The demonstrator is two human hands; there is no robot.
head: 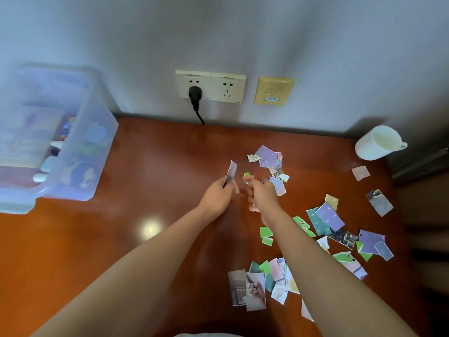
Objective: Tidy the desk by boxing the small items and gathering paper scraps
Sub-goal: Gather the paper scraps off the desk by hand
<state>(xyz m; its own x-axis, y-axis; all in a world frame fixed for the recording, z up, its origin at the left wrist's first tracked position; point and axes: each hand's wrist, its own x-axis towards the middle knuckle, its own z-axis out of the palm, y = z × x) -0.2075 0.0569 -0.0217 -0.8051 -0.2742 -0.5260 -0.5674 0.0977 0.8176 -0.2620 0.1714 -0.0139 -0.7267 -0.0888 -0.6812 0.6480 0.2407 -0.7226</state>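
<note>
Lilac, green and grey paper scraps (329,216) are lying scattered over the right half of the wooden desk (158,166). We are pinching one lilac scrap (230,175) upright in our left hand (218,194), while our right hand (261,194) is pinching a few small pieces (248,178) just beside it. A translucent box (102,132) is sitting far left, and a white mug (375,143) far right.

Box (80,147) left, scraps (325,220) right, on desk (145,166).

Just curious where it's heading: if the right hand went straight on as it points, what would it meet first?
Likely bare desk, then the black plug's cord at the wall. The right hand would pass left of the scrap pile; depth is unclear.
</note>
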